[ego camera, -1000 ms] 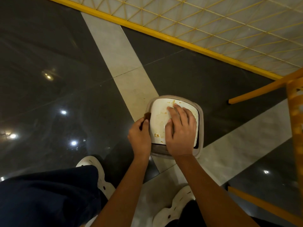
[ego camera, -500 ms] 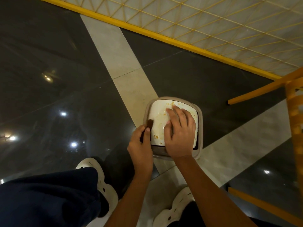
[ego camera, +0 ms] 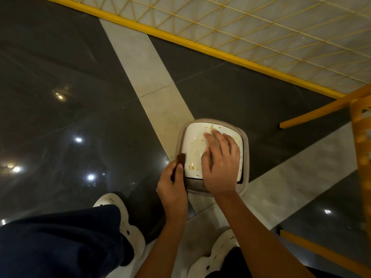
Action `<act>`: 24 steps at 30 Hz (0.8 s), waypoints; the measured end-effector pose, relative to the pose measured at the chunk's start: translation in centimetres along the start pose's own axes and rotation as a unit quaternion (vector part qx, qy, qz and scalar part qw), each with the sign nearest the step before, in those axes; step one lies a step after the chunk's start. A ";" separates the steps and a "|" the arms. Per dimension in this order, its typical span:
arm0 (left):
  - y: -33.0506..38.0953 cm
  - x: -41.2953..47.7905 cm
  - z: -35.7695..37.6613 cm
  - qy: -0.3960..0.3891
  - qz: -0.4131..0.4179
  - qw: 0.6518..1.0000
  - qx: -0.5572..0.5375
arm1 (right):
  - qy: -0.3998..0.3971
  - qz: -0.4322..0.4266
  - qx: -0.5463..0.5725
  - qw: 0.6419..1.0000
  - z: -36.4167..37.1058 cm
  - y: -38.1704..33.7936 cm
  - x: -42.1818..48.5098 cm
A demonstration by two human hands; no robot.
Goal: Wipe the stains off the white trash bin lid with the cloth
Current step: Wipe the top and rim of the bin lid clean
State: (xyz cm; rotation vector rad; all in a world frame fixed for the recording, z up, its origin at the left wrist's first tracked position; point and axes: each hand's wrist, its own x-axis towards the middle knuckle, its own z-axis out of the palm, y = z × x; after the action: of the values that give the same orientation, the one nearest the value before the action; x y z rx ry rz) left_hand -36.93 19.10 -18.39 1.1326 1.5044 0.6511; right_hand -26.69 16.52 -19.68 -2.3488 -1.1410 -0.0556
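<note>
The white trash bin lid (ego camera: 193, 145) lies in a grey-beige bin rim (ego camera: 246, 157), seen from above on the floor. Orange-yellow stains mark the lid's near left corner (ego camera: 191, 167) and its far edge (ego camera: 208, 127). My right hand (ego camera: 219, 161) rests palm down on the lid's right half with its fingers spread, and nothing shows under it. My left hand (ego camera: 172, 187) is at the bin's left rim, closed on a dark brown folded cloth (ego camera: 181, 158) whose tip touches the lid's left edge.
The bin stands on a glossy dark floor with pale tile strips (ego camera: 144, 63). A yellow-framed lattice panel (ego camera: 261, 27) runs along the far side. Orange chair legs (ego camera: 361, 141) stand to the right. My white shoes (ego camera: 128, 221) and dark trousers are just below the bin.
Hardly anything differs. My right hand has shifted only slightly on the lid, and my left hand stays at the left rim with the brown cloth.
</note>
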 end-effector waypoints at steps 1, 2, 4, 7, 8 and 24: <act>-0.1 0.7 0.1 0.000 -0.008 1.000 0.012 | 0.000 0.000 0.002 1.000 0.0 -0.1 0.0; 0.0 1.5 0.3 -0.007 -0.021 0.999 0.023 | -0.001 0.000 0.002 1.000 0.0 -0.1 0.0; 0.5 2.9 0.7 -0.022 -0.045 0.998 0.037 | -0.002 0.001 -0.003 1.000 0.1 0.0 0.1; 0.9 2.9 1.0 -0.019 -0.031 0.999 0.039 | 0.000 0.002 -0.004 1.000 0.2 0.1 0.1; 0.9 2.5 0.9 -0.013 -0.019 0.999 0.036 | 0.001 0.004 -0.002 1.000 0.1 0.1 0.1; 1.5 2.5 1.2 -0.017 0.023 0.998 0.051 | 0.006 0.004 0.003 1.000 0.2 0.2 0.0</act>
State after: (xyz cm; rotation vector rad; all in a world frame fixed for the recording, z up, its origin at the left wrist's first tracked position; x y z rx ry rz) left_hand -35.21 21.77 -18.44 1.2530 1.5005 0.5903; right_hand -26.62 16.50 -19.93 -2.3446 -1.1244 -0.0626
